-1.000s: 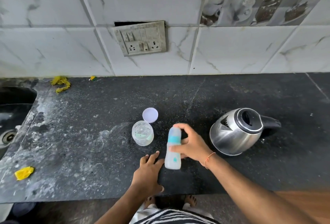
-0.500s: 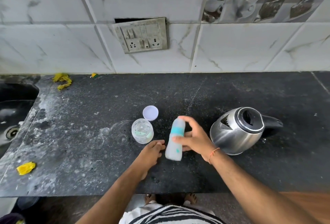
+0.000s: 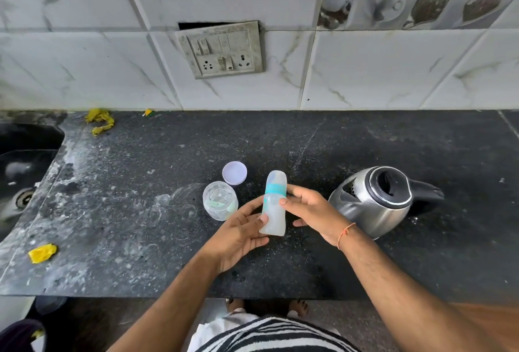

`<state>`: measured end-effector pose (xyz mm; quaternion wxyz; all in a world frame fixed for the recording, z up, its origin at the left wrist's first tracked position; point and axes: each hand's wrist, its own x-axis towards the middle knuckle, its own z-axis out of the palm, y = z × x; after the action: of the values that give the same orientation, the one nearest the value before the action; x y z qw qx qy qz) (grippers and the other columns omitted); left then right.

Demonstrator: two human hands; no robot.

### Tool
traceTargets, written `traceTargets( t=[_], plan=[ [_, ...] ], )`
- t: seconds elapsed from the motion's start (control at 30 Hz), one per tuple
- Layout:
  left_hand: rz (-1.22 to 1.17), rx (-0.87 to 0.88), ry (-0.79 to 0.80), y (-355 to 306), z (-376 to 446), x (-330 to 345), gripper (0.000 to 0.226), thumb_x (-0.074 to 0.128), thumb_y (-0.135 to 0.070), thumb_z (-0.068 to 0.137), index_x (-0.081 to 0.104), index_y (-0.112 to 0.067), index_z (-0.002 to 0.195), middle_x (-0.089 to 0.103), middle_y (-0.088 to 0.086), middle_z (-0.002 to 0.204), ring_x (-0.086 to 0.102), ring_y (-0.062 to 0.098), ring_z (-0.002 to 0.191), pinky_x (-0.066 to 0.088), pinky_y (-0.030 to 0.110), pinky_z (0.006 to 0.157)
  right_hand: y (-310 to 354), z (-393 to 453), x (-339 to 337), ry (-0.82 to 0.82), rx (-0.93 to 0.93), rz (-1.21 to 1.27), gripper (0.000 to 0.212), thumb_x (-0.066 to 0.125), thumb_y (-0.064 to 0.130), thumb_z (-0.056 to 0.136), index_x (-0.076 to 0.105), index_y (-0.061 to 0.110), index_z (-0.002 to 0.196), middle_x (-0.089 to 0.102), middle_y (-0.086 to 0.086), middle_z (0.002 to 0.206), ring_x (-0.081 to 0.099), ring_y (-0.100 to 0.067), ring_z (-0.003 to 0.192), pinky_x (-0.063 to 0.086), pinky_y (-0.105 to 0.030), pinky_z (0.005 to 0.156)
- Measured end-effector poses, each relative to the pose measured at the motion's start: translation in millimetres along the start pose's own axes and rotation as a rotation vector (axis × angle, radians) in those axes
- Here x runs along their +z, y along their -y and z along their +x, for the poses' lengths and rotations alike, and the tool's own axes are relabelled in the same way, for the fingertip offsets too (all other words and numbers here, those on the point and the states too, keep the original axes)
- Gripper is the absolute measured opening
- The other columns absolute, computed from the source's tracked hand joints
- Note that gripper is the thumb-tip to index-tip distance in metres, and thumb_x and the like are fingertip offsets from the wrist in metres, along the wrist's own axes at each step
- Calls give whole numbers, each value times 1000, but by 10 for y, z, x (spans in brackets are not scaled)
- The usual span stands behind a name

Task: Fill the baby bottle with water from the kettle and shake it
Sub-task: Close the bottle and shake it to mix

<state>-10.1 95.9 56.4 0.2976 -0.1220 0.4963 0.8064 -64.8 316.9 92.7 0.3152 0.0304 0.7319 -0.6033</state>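
A translucent baby bottle (image 3: pixel 273 212) with a teal collar and a clear cap stands slightly tilted over the dark counter (image 3: pixel 365 141), held between both hands. My left hand (image 3: pixel 241 235) grips its lower body, thumb on the front. From the right, my right hand (image 3: pixel 311 211) grips the bottle just under the collar. The steel kettle (image 3: pixel 373 203) sits right of my right hand, its black handle pointing right.
A clear jar (image 3: pixel 220 204) stands just left of the bottle, with its white lid (image 3: pixel 234 172) lying behind it. A sink (image 3: pixel 22 172) is at the far left. Yellow scraps (image 3: pixel 42 252) lie on the counter's left side. A switch plate (image 3: pixel 222 48) hangs on the tiled wall.
My left hand has come up off the counter and taken hold of the bottle's lower body. The right hand's grip on the bottle is unchanged.
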Motion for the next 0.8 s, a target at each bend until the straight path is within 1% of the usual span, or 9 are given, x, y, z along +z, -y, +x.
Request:
traceTargets(
  t=[0.13, 0.27, 0.33, 0.4, 0.47, 0.53, 0.67, 0.73, 0.8],
  plan=[
    [224, 95, -106, 7, 23, 143, 55, 90, -26, 89, 71, -26, 140, 79, 9, 130, 71, 20, 108, 56, 28, 82, -69, -62, -12, 44, 18, 43, 35, 67, 42, 107, 68, 38, 142, 79, 12, 126, 75, -10, 118, 63, -52, 98],
    [373, 176, -233, 43, 71, 279, 62, 98, -23, 82, 71, -29, 137, 80, 2, 122, 75, 27, 115, 64, 42, 99, -121, -79, 50, 12, 1, 117, 41, 80, 35, 98, 70, 32, 138, 78, 5, 126, 79, -19, 110, 68, -54, 88],
    [393, 191, -204, 39, 81, 326, 55, 88, -14, 93, 67, -29, 142, 80, 0, 123, 76, 22, 112, 64, 32, 93, -143, -63, 39, -18, -3, 145, 42, 80, 28, 99, 70, 29, 139, 77, 0, 128, 80, -23, 107, 67, -58, 89],
    [356, 176, -185, 14, 68, 337, 48, 71, -5, 104, 63, -27, 146, 81, 0, 122, 76, 9, 101, 58, 17, 81, -168, -43, -4, -12, -19, 155, 42, 78, 24, 101, 68, 31, 141, 76, -1, 129, 79, -24, 111, 65, -62, 91],
    [356, 161, -184, 7, 58, 302, 54, 65, 2, 105, 58, -24, 152, 81, 3, 126, 73, 3, 92, 54, 14, 73, -183, -26, -39, 20, -23, 171, 53, 73, 19, 104, 58, 40, 150, 76, 0, 130, 77, -24, 116, 65, -61, 91],
    [377, 161, -186, 20, 55, 271, 58, 69, 0, 104, 56, -26, 154, 80, 3, 128, 72, 3, 90, 54, 18, 74, -176, -17, -48, 38, -17, 185, 70, 69, 14, 106, 41, 50, 160, 77, 2, 130, 76, -25, 119, 66, -58, 90],
    [344, 147, -266, 43, 46, 275, 58, 86, -17, 95, 63, -39, 143, 81, -4, 122, 78, 21, 108, 62, 47, 90, -160, 2, 6, 80, -9, 199, 93, 72, 15, 105, 18, 60, 166, 77, 2, 131, 77, -25, 119, 66, -57, 88],
    [334, 152, -277, 47, 36, 278, 57, 89, -19, 92, 66, -40, 140, 80, -4, 122, 78, 23, 110, 63, 47, 91, -169, 16, 38, 78, -31, 177, 104, 80, 17, 99, 14, 67, 163, 78, 0, 128, 77, -23, 117, 67, -57, 83],
    [338, 155, -277, 56, 21, 264, 45, 80, -24, 100, 66, -41, 140, 79, -6, 125, 76, 19, 114, 62, 41, 88, -120, 46, 72, 9, -53, 209, 108, 83, 18, 96, 15, 72, 159, 78, -5, 128, 79, -27, 113, 67, -59, 76]
  ],
)
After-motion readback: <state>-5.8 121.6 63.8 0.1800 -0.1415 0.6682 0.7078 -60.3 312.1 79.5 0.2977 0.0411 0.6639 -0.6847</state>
